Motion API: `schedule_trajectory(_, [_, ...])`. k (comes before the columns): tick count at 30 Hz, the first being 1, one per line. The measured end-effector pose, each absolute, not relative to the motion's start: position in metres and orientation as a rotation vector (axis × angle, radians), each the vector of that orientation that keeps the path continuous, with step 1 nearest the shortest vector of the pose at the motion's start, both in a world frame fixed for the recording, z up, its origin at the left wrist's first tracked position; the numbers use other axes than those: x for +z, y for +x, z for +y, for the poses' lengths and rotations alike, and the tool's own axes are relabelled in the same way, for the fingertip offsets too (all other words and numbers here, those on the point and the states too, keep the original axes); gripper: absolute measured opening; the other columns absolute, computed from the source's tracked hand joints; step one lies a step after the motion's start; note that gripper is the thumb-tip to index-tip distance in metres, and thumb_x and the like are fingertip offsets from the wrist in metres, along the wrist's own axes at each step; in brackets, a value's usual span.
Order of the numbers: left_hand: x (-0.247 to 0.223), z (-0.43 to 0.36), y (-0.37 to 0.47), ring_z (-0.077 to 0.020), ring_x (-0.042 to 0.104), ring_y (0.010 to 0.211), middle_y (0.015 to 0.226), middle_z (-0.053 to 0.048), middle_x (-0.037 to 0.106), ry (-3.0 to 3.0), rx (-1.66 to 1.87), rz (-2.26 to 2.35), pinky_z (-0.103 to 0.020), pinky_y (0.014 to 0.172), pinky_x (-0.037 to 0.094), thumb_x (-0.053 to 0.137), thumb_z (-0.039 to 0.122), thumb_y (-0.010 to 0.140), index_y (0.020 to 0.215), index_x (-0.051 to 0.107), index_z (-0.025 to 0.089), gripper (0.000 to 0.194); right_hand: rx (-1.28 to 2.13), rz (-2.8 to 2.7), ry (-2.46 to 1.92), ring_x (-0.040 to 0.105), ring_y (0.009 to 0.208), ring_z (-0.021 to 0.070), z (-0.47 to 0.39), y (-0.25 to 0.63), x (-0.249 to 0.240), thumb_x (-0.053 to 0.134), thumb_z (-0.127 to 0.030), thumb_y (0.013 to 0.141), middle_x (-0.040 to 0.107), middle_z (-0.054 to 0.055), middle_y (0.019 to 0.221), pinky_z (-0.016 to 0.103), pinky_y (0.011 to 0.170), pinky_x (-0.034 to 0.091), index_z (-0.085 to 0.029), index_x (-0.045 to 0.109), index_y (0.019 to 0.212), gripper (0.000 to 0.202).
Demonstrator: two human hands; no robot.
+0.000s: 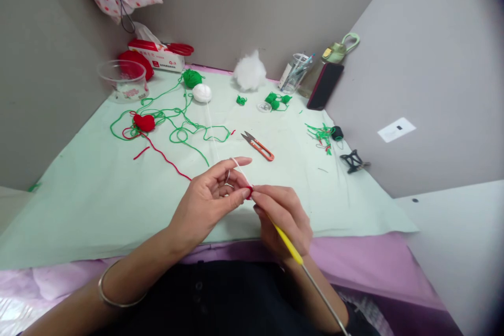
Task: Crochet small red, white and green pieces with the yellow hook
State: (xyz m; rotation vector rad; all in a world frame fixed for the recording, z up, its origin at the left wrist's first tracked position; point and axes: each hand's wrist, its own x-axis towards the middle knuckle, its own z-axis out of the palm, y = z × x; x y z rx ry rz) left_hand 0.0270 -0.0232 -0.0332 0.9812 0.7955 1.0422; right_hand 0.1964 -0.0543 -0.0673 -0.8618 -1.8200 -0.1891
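Observation:
My left hand (214, 191) pinches a small red crochet piece (249, 192) between thumb and fingers. White yarn (241, 170) loops over its raised index finger and leads back to a white yarn ball (202, 93). My right hand (284, 215) is closed around a crochet hook with a yellow handle (289, 244); its fingertips meet the red piece, and the hook's tip is hidden there. Red yarn (167, 156) runs from a small red yarn bundle (144, 123) toward my left hand. Orange thread snips (258, 146) lie just beyond my hands.
Tangled green yarn (181, 128) spreads across the left, near a green ball (192, 78) and a plastic tub (126, 84). White stuffing (250, 71), green crocheted pieces (274, 100), a pen cup (294, 73), a bottle and a phone (325, 86) stand at the back. Yarn scraps (323, 135) lie right.

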Motion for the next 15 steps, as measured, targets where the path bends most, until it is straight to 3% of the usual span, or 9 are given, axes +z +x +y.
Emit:
schedule_trajectory(3, [-0.036, -0.026, 0.030, -0.0116, 0.061, 0.076, 0.086, 0.002, 0.068, 0.844, 0.980, 0.730, -0.025, 0.075, 0.051, 0.084, 0.022, 0.083, 0.129, 0.072, 0.023, 0.047, -0.331, -1.801, -0.905, 0.074, 0.092, 0.0212, -0.053, 0.196, -0.072, 0.069, -0.005, 0.093, 0.073, 0.007, 0.103, 0.033, 0.074, 0.066, -0.028, 0.072, 0.131, 0.045])
schedule_trajectory(6, [-0.037, -0.026, 0.031, -0.0081, 0.051, 0.065, 0.082, 0.001, 0.066, 0.648, 0.850, 0.659, -0.022, 0.062, 0.044, 0.087, 0.029, 0.081, 0.131, 0.072, 0.018, 0.053, -0.324, -1.813, -0.882, 0.073, 0.089, 0.0199, -0.053, 0.196, -0.071, 0.067, -0.003, 0.093, 0.070, 0.006, 0.099, 0.032, 0.071, 0.064, -0.027, 0.073, 0.129, 0.044])
schedule_trajectory(10, [-0.036, -0.021, 0.027, -0.0067, 0.047, 0.062, 0.075, 0.002, 0.061, 0.598, 0.865, 0.674, -0.019, 0.056, 0.041, 0.086, 0.025, 0.081, 0.129, 0.074, 0.016, 0.050, 0.132, -1.651, -0.888, 0.071, 0.088, 0.0188, -0.052, 0.197, -0.060, 0.059, -0.006, 0.098, 0.072, 0.006, 0.098, 0.033, 0.072, 0.060, -0.026, 0.075, 0.119, 0.033])
schedule_trajectory(15, [-0.037, -0.023, 0.027, -0.0090, 0.055, 0.070, 0.084, 0.001, 0.064, 0.831, 1.004, 0.725, -0.020, 0.061, 0.047, 0.083, 0.019, 0.084, 0.126, 0.075, 0.021, 0.043, 0.688, -1.296, -0.803, 0.066, 0.077, 0.0172, -0.046, 0.195, -0.053, 0.059, -0.020, 0.102, 0.069, 0.003, 0.087, 0.034, 0.068, 0.056, -0.026, 0.077, 0.102, 0.020])
